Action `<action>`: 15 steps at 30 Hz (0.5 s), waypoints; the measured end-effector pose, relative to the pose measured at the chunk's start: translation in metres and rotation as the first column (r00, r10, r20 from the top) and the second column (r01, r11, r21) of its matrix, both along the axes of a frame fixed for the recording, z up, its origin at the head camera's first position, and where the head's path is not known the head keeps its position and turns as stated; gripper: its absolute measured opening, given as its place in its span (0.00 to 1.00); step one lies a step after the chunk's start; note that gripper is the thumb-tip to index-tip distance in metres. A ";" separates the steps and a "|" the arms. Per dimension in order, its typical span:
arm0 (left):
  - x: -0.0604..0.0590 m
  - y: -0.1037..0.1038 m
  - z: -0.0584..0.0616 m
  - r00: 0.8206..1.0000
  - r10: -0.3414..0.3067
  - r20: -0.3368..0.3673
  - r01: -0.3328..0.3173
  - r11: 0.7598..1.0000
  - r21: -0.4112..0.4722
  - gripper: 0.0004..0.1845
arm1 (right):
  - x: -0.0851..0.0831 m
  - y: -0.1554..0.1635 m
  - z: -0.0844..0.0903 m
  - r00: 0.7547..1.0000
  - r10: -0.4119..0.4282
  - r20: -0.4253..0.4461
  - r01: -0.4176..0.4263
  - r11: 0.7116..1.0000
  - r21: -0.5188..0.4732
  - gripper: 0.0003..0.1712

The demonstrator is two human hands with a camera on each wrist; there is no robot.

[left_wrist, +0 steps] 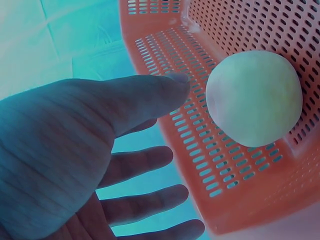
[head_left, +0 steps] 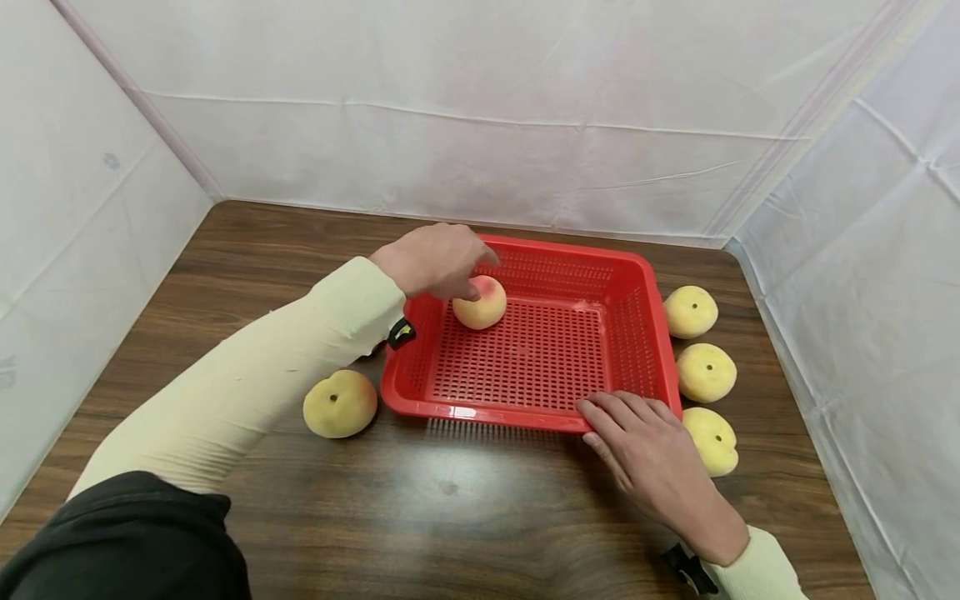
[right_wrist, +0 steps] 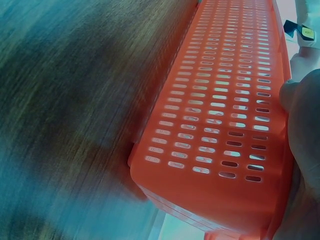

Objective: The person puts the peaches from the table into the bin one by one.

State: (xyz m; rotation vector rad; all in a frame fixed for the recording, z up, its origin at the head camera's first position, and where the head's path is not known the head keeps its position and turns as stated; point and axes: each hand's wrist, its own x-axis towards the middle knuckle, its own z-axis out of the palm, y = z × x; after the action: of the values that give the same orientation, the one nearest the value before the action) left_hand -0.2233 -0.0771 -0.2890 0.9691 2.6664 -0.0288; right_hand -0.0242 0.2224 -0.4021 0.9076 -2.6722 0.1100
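A red perforated plastic basket [head_left: 487,416] stands on the wooden table. Inside it, near the back left corner, is a yellow peach with a pink blush [head_left: 478,314]. My left hand [head_left: 437,260] hovers over the basket's left rim beside this peach. In the left wrist view its fingers are spread and the thumb stays apart from the peach [left_wrist: 255,100]. At the front right corner, my right hand [head_left: 660,467] holds the basket rim, with fingers over the edge and the thumb outside. The right wrist view shows the basket's slotted outer wall [right_wrist: 210,192].
Another peach [head_left: 341,404] lies on the table left of the basket. Along the right side sit three more: a far one [head_left: 691,312], a middle one [head_left: 707,372] and a near one [head_left: 712,442]. White sheeting [head_left: 480,158] encloses the table at the back and sides.
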 end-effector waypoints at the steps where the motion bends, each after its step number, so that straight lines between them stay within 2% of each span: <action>1: 0.000 -0.001 0.001 1.000 0.004 -0.002 -0.004 1.000 0.000 0.29 | 0.000 0.000 0.000 1.000 0.002 -0.003 -0.002 1.000 0.001 0.30; 15: -0.003 -0.013 0.006 0.998 0.053 0.027 -0.053 0.999 0.001 0.31 | -0.002 0.001 0.000 1.000 0.008 -0.005 -0.008 1.000 0.005 0.33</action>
State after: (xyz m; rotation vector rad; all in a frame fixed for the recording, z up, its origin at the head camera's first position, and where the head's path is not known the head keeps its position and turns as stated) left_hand -0.2264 -0.0905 -0.2833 0.8929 2.6668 -0.0022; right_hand -0.0267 0.2231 -0.4025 0.9189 -2.6657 0.1021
